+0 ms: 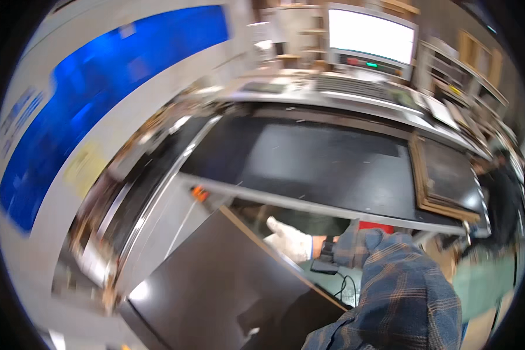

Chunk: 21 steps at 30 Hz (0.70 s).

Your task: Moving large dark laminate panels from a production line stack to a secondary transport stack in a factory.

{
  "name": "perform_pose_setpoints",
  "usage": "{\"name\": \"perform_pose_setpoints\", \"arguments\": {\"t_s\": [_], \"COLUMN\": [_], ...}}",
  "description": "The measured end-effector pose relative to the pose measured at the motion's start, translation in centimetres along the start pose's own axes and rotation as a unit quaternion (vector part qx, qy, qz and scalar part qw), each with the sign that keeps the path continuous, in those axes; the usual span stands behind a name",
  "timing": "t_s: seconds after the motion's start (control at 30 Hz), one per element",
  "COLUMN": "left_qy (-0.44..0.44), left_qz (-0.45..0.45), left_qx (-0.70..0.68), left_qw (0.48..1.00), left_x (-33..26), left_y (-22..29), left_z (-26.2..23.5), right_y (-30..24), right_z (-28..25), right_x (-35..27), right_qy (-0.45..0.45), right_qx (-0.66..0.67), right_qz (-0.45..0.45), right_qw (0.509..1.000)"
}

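My right hand, in a white glove with a plaid sleeve behind it, grips the far right edge of a large black panel with a pale wooden rim. The panel is tilted and fills the lower middle of the view, just in front of a wide black flat work table with a metal front rail. A small black device with a thin cable sits at my wrist. My left hand is not visible.
A stack of dark, wood-edged panels lies on the table's right end. A bright monitor stands behind it among shelves. A blue banner covers the left wall. Another person in dark clothes stands at the right edge.
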<state>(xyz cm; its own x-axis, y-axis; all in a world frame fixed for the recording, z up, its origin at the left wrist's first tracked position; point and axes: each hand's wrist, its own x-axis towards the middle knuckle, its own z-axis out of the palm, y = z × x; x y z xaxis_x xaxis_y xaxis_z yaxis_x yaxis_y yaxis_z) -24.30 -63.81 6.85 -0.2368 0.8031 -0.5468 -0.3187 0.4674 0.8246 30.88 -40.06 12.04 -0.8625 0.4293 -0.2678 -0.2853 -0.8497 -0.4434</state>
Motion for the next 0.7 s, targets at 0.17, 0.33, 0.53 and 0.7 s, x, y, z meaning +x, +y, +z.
{"name": "perform_pose_setpoints", "arguments": {"t_s": [0.17,0.33,0.53,0.7], "left_qy": [-0.099,-0.016,-0.041,-0.081], "left_qz": [-0.029,0.037,0.250,0.160], "left_qx": [0.004,-0.113,-0.043,0.065], "left_qw": [0.995,0.993,0.966,0.982], "left_x": [18.3,19.5,28.6,34.4], "left_y": [13.5,23.5,28.2,22.4], "left_z": [16.7,13.5,7.4,14.2], "right_y": [-3.1,-6.3,-11.5,-18.1], "right_z": [-9.6,-8.2,-7.2,-7.6], "right_x": [-3.3,-4.6,2.5,15.3], "right_qy": [0.163,0.236,0.296,0.231], "right_qx": [-0.248,-0.062,-0.025,0.056], "right_qz": [-0.006,-0.163,-0.303,-0.474], "right_qw": [0.955,0.956,0.906,0.848]}}
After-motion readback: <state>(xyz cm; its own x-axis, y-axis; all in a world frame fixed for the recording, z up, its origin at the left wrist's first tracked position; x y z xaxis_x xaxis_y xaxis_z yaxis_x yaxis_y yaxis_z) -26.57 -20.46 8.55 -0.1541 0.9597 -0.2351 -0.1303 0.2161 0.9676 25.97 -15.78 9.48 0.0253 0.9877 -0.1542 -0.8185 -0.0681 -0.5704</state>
